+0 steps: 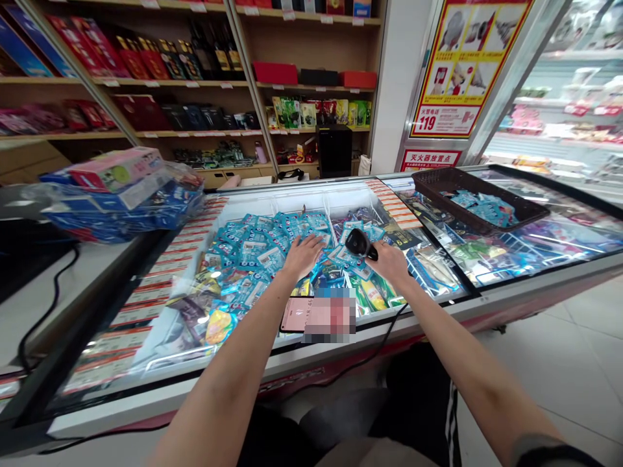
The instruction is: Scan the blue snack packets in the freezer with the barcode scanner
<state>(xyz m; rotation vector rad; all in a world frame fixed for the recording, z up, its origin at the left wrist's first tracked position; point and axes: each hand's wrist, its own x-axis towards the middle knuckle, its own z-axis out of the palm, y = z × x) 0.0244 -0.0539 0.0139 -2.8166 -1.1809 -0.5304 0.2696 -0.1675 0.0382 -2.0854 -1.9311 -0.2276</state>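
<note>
Head view: the right hand (392, 264) grips a scanner (358, 242) over blue packets (263, 240); leftward, the left hand (302, 257) lies outspread. Seemingly partway: many packets loose, some in the tray (457, 178) rightward.

Phone screen (298, 313) partly behind pixelation

Shop shelves (314, 42) facing me
I see bottles (221, 55) at upper left, a red-and-yellow poster (470, 71) at upper right, and a pink box (117, 167) on blue packages (114, 218) at left.
</note>
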